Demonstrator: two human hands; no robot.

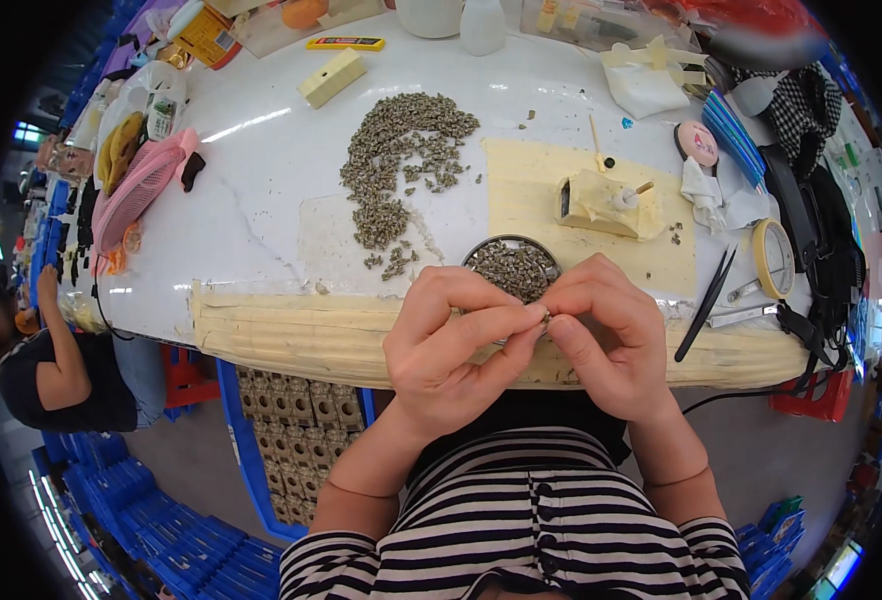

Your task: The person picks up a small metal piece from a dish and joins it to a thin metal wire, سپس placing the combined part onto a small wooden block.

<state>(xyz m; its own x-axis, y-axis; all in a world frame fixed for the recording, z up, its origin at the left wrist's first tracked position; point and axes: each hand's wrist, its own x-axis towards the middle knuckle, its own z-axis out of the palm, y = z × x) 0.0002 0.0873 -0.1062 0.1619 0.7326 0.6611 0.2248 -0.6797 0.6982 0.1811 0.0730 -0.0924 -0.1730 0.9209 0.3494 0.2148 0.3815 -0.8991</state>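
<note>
My left hand (pixel 466 345) and my right hand (pixel 611 335) meet at their fingertips over the table's front edge. Both are closed in a pinch around one small metal part (pixel 546 317), mostly covered by the fingers. Just beyond the fingers sits a round dish (pixel 474 247) filled with small grey metal parts (pixel 513 268); my hands hide its near side. A large loose pile of similar metal parts (pixel 391 145) spreads in a curve across the table to the left, with a few strays at its near end.
Black tweezers (pixel 706 303) and a tape roll (pixel 773 258) lie at right. A tape-wrapped block (pixel 609 203) stands on yellowish paper (pixel 521 165). A blue crate (pixel 244 450) of metal castings is below the table's taped edge (pixel 291 330). Another person (pixel 71 375) sits at far left.
</note>
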